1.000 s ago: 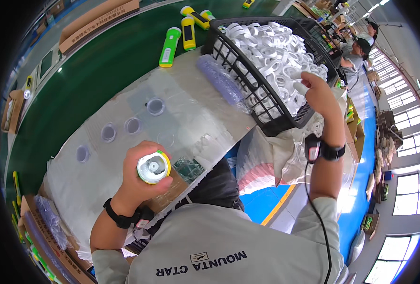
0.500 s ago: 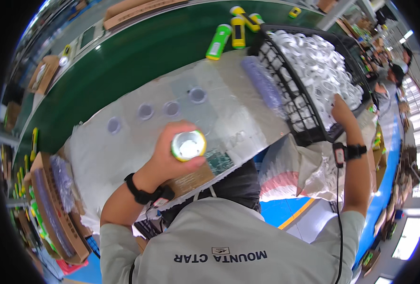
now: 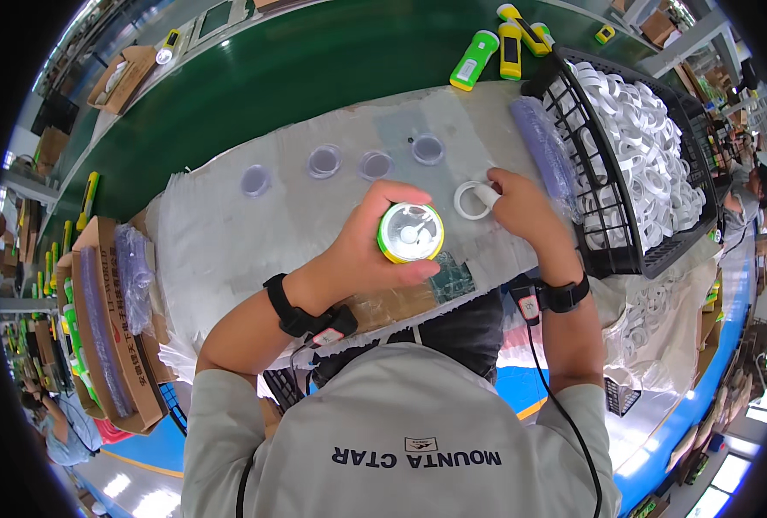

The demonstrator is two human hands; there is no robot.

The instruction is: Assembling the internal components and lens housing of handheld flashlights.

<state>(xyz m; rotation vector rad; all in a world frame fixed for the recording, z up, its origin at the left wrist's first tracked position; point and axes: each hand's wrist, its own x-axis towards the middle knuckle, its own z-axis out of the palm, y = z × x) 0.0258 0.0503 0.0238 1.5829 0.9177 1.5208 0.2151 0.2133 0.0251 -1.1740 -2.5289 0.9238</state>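
Note:
My left hand (image 3: 362, 246) is wrapped round a green and yellow flashlight (image 3: 411, 233), its head facing up so that the silver reflector shows. To its right, my right hand (image 3: 526, 211) pinches a white plastic ring (image 3: 469, 200) just above the covered table. A second white band by the fingertips may be another ring; I cannot tell. Beyond the flashlight, several clear round lens caps (image 3: 324, 161) lie in a loose row on the grey sheeting (image 3: 219, 250).
A black crate (image 3: 604, 164) heaped with white rings (image 3: 638, 129) stands at the right, beside a roll of purplish bubble wrap (image 3: 543, 151). Finished-looking flashlights (image 3: 474, 60) lie behind on the green surface (image 3: 332, 52). A cardboard box (image 3: 133, 345) stands at the left.
My right hand has come out of the crate, moving left to the table with a white ring. My left hand still holds the flashlight, and the whole view has shifted.

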